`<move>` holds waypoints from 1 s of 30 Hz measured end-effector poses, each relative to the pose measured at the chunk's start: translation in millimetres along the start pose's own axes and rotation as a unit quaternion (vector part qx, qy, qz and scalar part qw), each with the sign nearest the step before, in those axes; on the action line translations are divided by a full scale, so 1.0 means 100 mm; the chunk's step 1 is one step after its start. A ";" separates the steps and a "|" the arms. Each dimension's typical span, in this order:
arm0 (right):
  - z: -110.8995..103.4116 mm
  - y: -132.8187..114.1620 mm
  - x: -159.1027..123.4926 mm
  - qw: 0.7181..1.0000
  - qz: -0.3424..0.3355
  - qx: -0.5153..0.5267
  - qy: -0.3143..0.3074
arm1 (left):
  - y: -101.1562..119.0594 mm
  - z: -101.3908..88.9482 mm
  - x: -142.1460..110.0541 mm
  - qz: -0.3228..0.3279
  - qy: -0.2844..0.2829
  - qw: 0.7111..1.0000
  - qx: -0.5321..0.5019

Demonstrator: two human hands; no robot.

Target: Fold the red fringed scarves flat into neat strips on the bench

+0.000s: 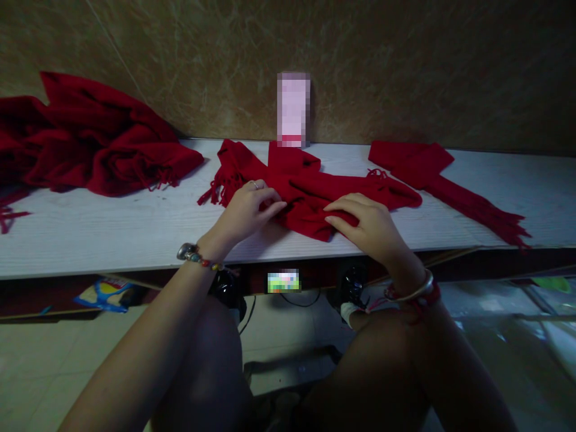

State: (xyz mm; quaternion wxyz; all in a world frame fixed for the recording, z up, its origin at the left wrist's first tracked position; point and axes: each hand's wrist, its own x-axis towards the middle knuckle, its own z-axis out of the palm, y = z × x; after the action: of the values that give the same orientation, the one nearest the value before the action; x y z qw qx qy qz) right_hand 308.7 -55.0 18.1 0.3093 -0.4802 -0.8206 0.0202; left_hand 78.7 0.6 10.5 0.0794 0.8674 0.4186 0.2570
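Note:
A dark red fringed scarf lies bunched on the white tabletop in front of me. My left hand rests on the scarf's left part, fingers curled and pinching the cloth. My right hand lies on its right part, fingers bent down and pressing a fold near the front edge. Both wrists wear bracelets.
A heap of red scarves sits at the far left by the wall. Another folded red scarf lies at the right. A blurred pink upright object stands against the wall behind. Below the table are my knees, cables and a tiled floor.

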 end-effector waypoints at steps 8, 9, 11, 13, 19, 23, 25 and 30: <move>0.05 0.04 -0.03 0.999 -0.024 -0.043 0.018 | 0.16 0.06 -0.02 0.034 0.035 0.998 -0.040; 0.06 0.04 -0.03 0.998 -0.025 -0.046 0.026 | 0.18 0.06 -0.02 0.034 0.054 0.998 -0.031; 0.07 0.03 -0.03 0.997 -0.026 -0.052 0.041 | 0.23 0.08 -0.01 0.037 0.079 0.996 -0.013; 0.08 0.02 -0.03 0.997 -0.025 -0.054 0.050 | 0.27 0.10 -0.01 0.042 0.082 0.996 0.004; 0.09 0.02 -0.03 0.996 -0.033 -0.058 0.057 | 0.30 0.17 0.01 0.033 0.065 0.997 0.026; 0.08 0.04 -0.03 0.996 -0.027 -0.059 0.064 | 0.31 0.14 0.00 0.022 0.080 0.996 0.016; 0.05 0.04 -0.02 0.995 -0.018 -0.063 0.073 | 0.29 0.09 0.00 0.004 0.105 0.994 0.014; -0.11 0.16 -0.05 0.985 0.045 -0.094 0.139 | 0.06 -0.15 -0.05 -0.124 0.183 0.975 0.015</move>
State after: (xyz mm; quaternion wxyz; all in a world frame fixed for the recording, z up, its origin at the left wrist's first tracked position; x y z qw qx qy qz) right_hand 328.6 -53.5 19.7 0.3729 -0.5418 -0.7451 -0.1102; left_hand 72.8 -8.2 24.0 0.0195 0.7484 0.5339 0.3929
